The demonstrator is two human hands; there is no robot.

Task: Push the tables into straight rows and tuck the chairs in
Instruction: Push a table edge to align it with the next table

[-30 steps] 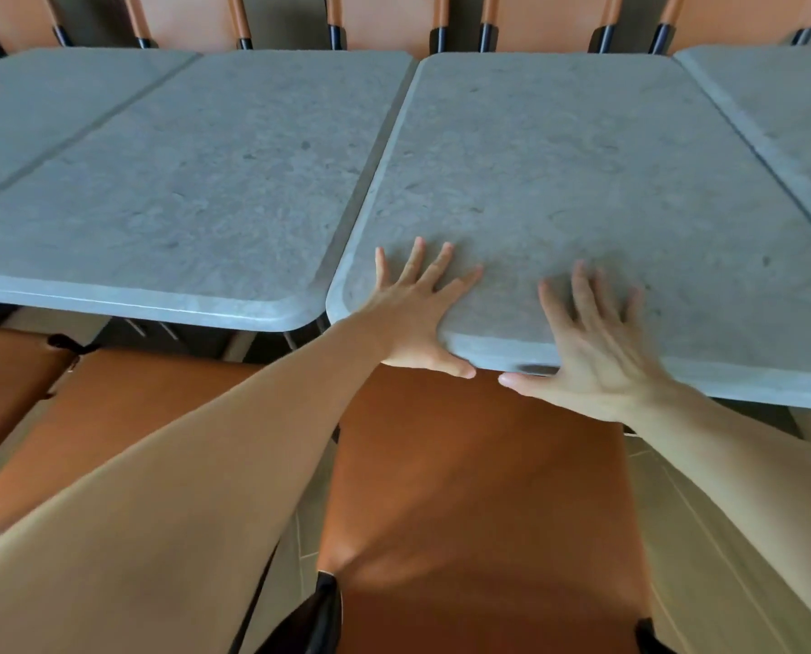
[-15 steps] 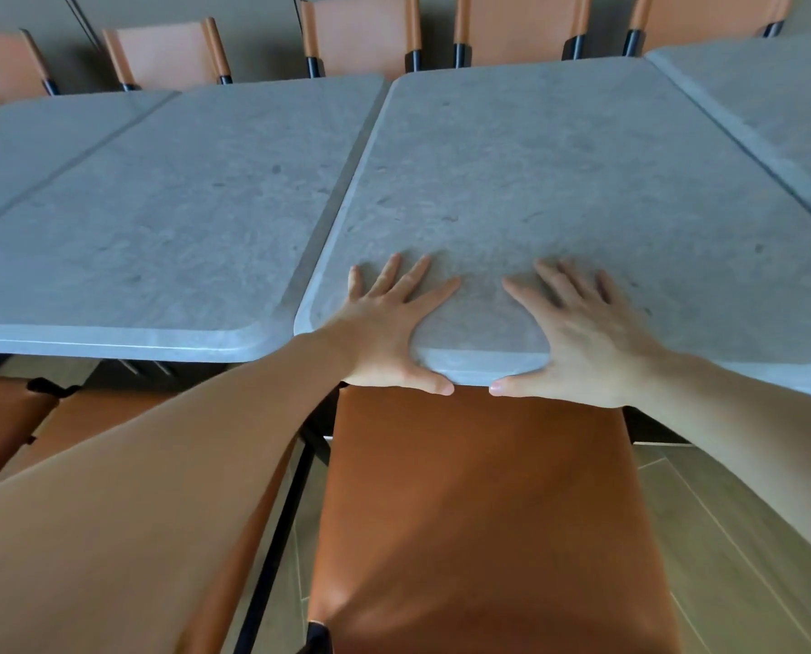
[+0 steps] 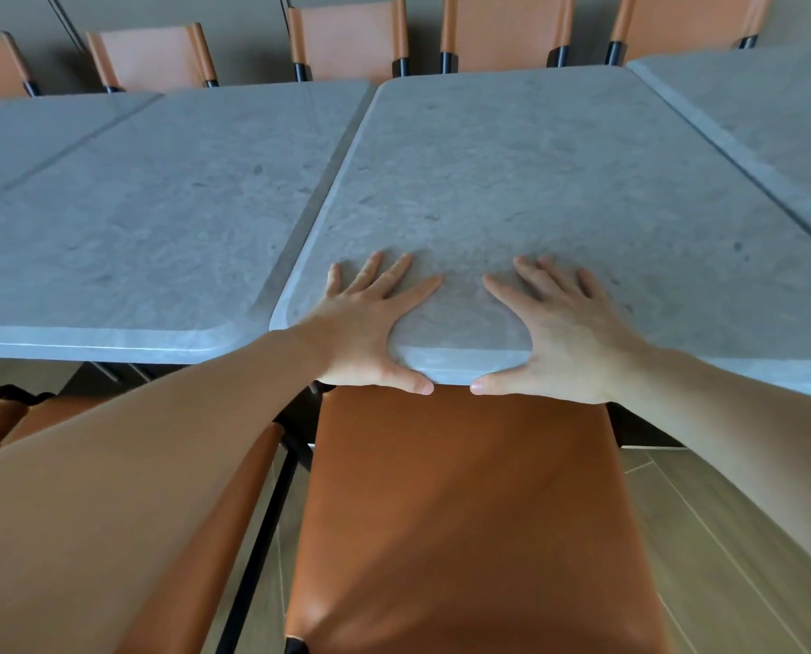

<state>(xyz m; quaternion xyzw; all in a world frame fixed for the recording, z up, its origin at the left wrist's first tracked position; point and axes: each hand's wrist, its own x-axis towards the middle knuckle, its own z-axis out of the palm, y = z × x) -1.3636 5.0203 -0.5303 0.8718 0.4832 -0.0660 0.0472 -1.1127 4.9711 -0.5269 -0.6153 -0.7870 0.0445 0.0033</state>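
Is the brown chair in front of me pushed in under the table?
Partly. The chair has its front edge under the table, but most of its seat sticks out.

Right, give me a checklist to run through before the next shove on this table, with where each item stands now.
1. Left hand on the table being pushed: ok, fingers flat on top, thumb hooked on the near edge.
2. Right hand placed the same way: ok.
3. Near edge level with the neighbouring table on the left: not ok, the two edges do not line up; this table's edge sits further from the person at the corner.
4. Gap between those two tabletops: ok, narrow, sides run roughly parallel.
5. Brown chair under the hands tucked in: not ok, most of its seat shows.
6. Chairs across the table clear of the far edge: cannot tell.
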